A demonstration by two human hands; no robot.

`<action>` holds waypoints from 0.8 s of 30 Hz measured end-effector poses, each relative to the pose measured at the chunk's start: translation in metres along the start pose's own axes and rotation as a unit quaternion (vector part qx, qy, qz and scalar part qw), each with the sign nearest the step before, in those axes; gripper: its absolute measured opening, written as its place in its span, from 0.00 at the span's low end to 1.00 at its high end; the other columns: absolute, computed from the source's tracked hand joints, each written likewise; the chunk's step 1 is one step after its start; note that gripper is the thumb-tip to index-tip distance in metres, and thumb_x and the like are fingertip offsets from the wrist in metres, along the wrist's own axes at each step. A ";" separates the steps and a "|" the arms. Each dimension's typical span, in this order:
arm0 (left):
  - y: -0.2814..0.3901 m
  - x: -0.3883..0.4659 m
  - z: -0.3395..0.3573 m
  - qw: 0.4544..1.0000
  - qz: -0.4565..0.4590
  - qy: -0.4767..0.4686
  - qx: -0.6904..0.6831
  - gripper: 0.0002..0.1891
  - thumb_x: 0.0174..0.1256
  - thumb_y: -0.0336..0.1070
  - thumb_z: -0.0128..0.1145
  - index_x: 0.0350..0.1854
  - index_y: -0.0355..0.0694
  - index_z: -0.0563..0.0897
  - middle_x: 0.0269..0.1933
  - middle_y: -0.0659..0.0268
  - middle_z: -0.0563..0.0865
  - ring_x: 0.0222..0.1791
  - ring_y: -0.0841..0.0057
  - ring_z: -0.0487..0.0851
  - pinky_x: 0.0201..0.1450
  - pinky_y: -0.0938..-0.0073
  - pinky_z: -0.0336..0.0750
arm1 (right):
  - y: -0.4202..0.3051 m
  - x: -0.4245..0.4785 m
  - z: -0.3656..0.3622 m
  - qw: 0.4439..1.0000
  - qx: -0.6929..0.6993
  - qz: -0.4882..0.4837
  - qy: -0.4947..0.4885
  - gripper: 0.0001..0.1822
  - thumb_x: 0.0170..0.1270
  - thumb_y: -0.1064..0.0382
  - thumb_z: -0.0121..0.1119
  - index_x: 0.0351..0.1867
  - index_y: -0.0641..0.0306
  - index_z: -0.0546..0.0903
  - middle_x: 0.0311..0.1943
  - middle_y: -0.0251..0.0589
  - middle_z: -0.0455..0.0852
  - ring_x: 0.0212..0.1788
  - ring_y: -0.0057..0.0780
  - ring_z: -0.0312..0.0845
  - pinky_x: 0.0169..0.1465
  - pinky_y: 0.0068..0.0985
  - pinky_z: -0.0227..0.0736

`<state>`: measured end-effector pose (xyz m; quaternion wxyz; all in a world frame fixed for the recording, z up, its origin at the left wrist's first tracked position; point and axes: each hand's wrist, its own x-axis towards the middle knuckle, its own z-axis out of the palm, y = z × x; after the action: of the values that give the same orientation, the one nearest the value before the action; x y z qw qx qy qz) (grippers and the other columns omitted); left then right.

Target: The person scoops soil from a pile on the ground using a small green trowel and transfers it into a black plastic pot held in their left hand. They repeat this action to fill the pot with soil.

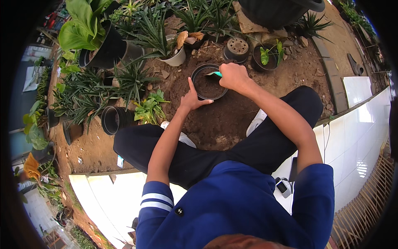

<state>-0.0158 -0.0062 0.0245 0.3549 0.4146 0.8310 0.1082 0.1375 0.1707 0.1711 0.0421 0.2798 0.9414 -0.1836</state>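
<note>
A round black plastic pot (211, 95) stands on dark soil in front of me, with soil inside. My right hand (233, 76) is closed around a small green hand tool (214, 73), perhaps a trowel, whose far end reaches into the pot over the soil. At the pot's left and near side, my left hand (193, 97) is spread, thumb and index finger apart, near or against the rim; contact is hard to tell. Uprooted-looking leafy green plants (150, 109) lie on the ground to the left of that hand.
An upturned black pot (236, 49) with holes sits beyond, beside a potted plant (265, 57). A white pot (175, 57) with a spiky plant is behind. Stacked black pots (115, 120) lie at left. Concrete edging (334, 81) and white tiles (351, 133) border the right.
</note>
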 end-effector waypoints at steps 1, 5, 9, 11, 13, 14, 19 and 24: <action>-0.001 0.000 0.001 1.000 0.002 0.002 0.001 0.85 0.43 0.77 0.74 0.77 0.42 0.14 0.75 0.40 0.70 0.72 0.46 0.74 0.71 0.33 0.63 | 0.001 0.000 0.004 1.000 0.007 0.005 -0.016 0.13 0.49 0.66 0.63 0.37 0.67 0.88 0.36 0.56 0.91 0.43 0.54 0.89 0.46 0.49 0.83; 0.004 0.006 -0.001 1.000 -0.001 -0.006 0.011 0.85 0.43 0.77 0.74 0.77 0.42 0.13 0.75 0.41 0.70 0.72 0.47 0.75 0.70 0.34 0.65 | 0.018 -0.002 0.065 0.993 0.088 0.063 -0.042 0.15 0.50 0.68 0.61 0.41 0.67 0.87 0.38 0.60 0.90 0.45 0.58 0.88 0.49 0.52 0.82; -0.001 0.004 0.001 1.000 -0.002 -0.005 0.009 0.86 0.43 0.77 0.75 0.77 0.41 0.13 0.75 0.41 0.71 0.71 0.47 0.75 0.70 0.36 0.66 | 0.008 -0.013 0.060 0.988 0.117 0.059 -0.077 0.13 0.53 0.66 0.64 0.40 0.70 0.87 0.40 0.60 0.90 0.46 0.57 0.88 0.51 0.50 0.83; -0.002 0.004 0.003 1.000 0.005 0.004 0.004 0.86 0.42 0.77 0.75 0.77 0.41 0.13 0.75 0.40 0.71 0.71 0.47 0.76 0.70 0.36 0.66 | 0.006 -0.020 0.049 0.990 0.105 0.030 -0.091 0.13 0.52 0.66 0.64 0.39 0.69 0.87 0.40 0.59 0.90 0.47 0.57 0.88 0.51 0.49 0.82; -0.006 0.004 0.005 1.000 0.017 0.015 -0.003 0.86 0.42 0.77 0.75 0.77 0.40 0.13 0.75 0.40 0.71 0.71 0.47 0.76 0.70 0.37 0.66 | 0.000 -0.028 0.031 0.991 0.067 -0.020 -0.110 0.13 0.52 0.66 0.65 0.38 0.69 0.88 0.40 0.58 0.91 0.47 0.56 0.88 0.51 0.49 0.83; -0.007 0.004 0.007 1.000 0.021 0.016 -0.007 0.86 0.42 0.77 0.75 0.77 0.40 0.13 0.75 0.40 0.70 0.71 0.47 0.76 0.70 0.37 0.67 | -0.002 -0.029 0.023 0.993 0.051 -0.022 -0.106 0.14 0.51 0.67 0.64 0.41 0.67 0.88 0.40 0.58 0.91 0.47 0.55 0.88 0.51 0.48 0.82; -0.006 0.006 0.006 1.000 0.016 0.013 -0.004 0.86 0.42 0.77 0.75 0.77 0.40 0.13 0.75 0.40 0.71 0.70 0.47 0.76 0.70 0.39 0.68 | 0.000 -0.016 -0.007 0.996 0.014 0.005 -0.084 0.17 0.50 0.67 0.64 0.44 0.64 0.89 0.41 0.56 0.91 0.47 0.51 0.89 0.50 0.47 0.82; -0.011 0.012 0.009 0.999 0.024 0.002 -0.024 0.86 0.43 0.76 0.75 0.75 0.39 0.11 0.77 0.39 0.68 0.74 0.47 0.73 0.72 0.43 0.67 | 0.032 0.001 0.048 0.996 0.078 -0.033 -0.012 0.14 0.50 0.67 0.63 0.41 0.66 0.89 0.39 0.58 0.91 0.46 0.56 0.88 0.49 0.48 0.82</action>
<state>-0.0210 -0.0055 0.0066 0.3604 0.4257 0.8185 0.1376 0.1527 0.1786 0.1159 0.0252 0.2493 0.9323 -0.2609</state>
